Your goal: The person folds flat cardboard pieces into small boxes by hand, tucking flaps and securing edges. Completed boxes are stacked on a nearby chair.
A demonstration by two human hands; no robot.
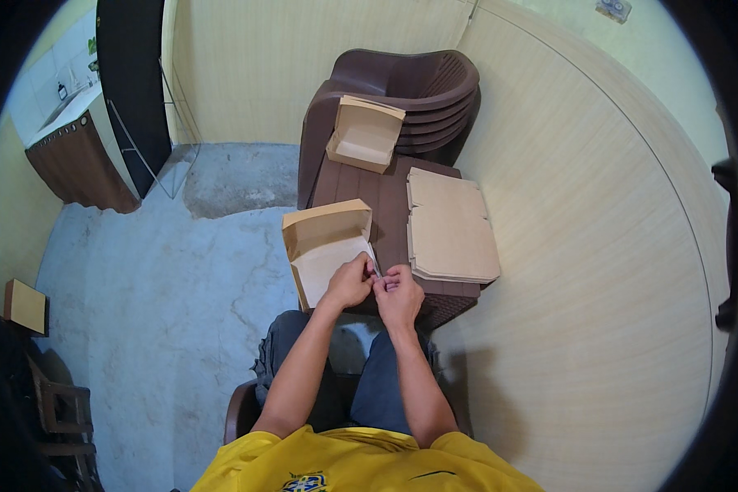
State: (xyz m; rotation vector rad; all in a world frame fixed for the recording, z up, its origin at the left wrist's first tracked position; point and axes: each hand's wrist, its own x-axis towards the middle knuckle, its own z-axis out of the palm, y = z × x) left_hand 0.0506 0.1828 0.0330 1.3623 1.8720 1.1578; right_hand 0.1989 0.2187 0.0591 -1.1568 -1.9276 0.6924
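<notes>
A cardboard box [326,266] with its lid raised sits on the near left part of the brown table [389,215]. At the box's right side wall, my left hand [351,283] is closed, with thumb and fingers pinching the edge. Just beside it, my right hand [400,298] is also closed, its fingertips gripping the near right corner flap. My fingers partly cover that flap, so its fold is hard to make out. To the right lies a stack of flat, unfolded cardboard box blanks [453,225].
A second folded box [365,138], lid up, stands at the table's far end, against stacked brown plastic chairs [418,90]. A wood-look wall [582,246] runs close along the right. At the left are a curtained sink counter [86,160] and a metal rack [143,152].
</notes>
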